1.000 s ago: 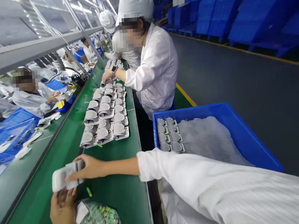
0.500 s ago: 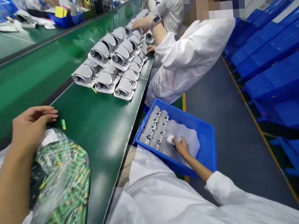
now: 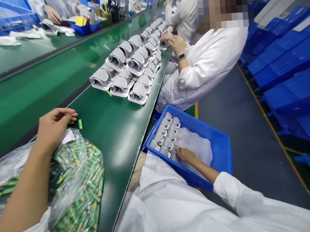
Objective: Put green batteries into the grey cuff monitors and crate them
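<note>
My left hand (image 3: 53, 127) rests on top of a clear plastic bag of green batteries (image 3: 77, 185), fingers loosely stretched and holding nothing. A single green battery (image 3: 80, 124) lies on the green belt just past its fingertips. My right hand (image 3: 185, 155) reaches down into a blue bin (image 3: 221, 150) beside the belt. It lies flat on a white foam sheet (image 3: 196, 146), fingertips beside two short rows of grey-white devices (image 3: 165, 134). Nothing shows in its grip.
Several rows of grey-white devices (image 3: 130, 70) stand on the green belt (image 3: 113, 126) ahead. A co-worker in a white coat (image 3: 210, 66) sits at the belt's right edge, handling the far rows. Blue crates (image 3: 287, 68) line the floor at right. More people work across the belt.
One second ago both hands held a white device on the belt. My right hand carried it into the blue bin and now lies there without it. My left hand stayed on the battery bag.
</note>
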Action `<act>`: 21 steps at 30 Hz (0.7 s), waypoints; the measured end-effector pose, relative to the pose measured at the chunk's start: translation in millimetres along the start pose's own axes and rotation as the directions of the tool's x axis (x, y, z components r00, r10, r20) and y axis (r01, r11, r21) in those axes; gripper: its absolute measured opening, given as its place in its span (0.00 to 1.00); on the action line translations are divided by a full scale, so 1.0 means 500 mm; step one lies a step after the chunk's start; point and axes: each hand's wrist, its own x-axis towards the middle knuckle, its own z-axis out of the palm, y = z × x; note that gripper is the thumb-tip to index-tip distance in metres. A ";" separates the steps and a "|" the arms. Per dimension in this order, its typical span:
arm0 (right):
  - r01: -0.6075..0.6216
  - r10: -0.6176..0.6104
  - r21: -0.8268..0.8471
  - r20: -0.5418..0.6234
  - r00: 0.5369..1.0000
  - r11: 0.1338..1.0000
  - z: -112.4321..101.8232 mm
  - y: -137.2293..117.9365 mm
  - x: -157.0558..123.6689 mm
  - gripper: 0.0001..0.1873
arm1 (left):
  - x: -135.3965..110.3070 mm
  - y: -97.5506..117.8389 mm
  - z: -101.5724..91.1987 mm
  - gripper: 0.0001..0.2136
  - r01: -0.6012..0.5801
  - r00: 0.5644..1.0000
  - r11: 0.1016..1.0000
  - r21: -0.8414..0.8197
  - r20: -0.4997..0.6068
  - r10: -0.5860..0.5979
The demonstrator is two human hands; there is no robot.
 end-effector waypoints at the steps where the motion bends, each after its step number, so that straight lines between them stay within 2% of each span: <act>1: -0.004 0.003 -0.054 -0.018 1.000 0.999 -0.030 -0.009 -0.003 0.28 | 0.000 -0.002 0.000 0.11 0.002 1.000 1.000 -0.011 0.003 -0.002; 3: 0.025 -0.036 -0.151 -0.067 0.997 0.988 -0.099 -0.037 -0.009 0.32 | 0.002 -0.009 0.003 0.11 0.008 1.000 0.999 -0.046 0.002 -0.008; 4: 0.079 -0.100 -0.179 -0.116 0.988 0.981 -0.135 -0.059 -0.012 0.32 | 0.004 -0.013 0.004 0.11 0.016 1.000 0.997 -0.074 -0.005 -0.017; 6: 0.267 -0.300 -0.161 -0.229 0.926 0.950 -0.205 -0.125 -0.018 0.30 | 0.007 -0.020 0.007 0.09 0.049 0.998 0.987 -0.154 -0.032 -0.054; 8: 0.522 -0.506 -0.057 -0.354 0.787 0.851 -0.260 -0.225 -0.029 0.28 | 0.006 -0.022 0.005 0.07 0.088 0.991 0.961 -0.262 -0.071 -0.111; 11: 0.831 -0.697 0.106 -0.493 0.521 0.547 -0.303 -0.425 -0.065 0.23 | -0.004 -0.015 -0.006 0.11 0.093 0.981 0.904 -0.418 -0.118 -0.155; 13: 0.916 -0.804 0.126 -0.444 0.396 0.382 -0.308 -0.574 -0.104 0.18 | -0.014 -0.011 -0.016 0.14 0.074 0.980 0.891 -0.448 -0.132 -0.147; 14: 0.934 -0.859 0.103 -0.367 0.357 0.343 -0.306 -0.646 -0.125 0.16 | -0.019 -0.011 -0.021 0.15 0.067 0.981 0.894 -0.444 -0.133 -0.140; 15: 0.942 -0.902 0.066 -0.273 0.334 0.328 -0.302 -0.716 -0.144 0.17 | -0.022 -0.014 -0.025 0.16 0.052 0.981 0.896 -0.440 -0.147 -0.129; 17: 0.948 -0.944 -0.020 -0.097 0.314 0.318 -0.293 -0.840 -0.168 0.24 | -0.026 -0.022 -0.035 0.17 0.042 0.982 0.903 -0.428 -0.148 -0.116; 19: 0.963 -0.965 -0.063 -0.004 0.262 0.261 -0.285 -0.931 -0.170 0.26 | -0.028 -0.029 -0.044 0.18 0.053 0.982 0.905 -0.422 -0.145 -0.125; 21: 0.985 -0.987 -0.067 0.017 0.160 0.158 -0.274 -0.980 -0.155 0.17 | -0.028 -0.031 -0.050 0.17 0.074 0.980 0.911 -0.406 -0.139 -0.141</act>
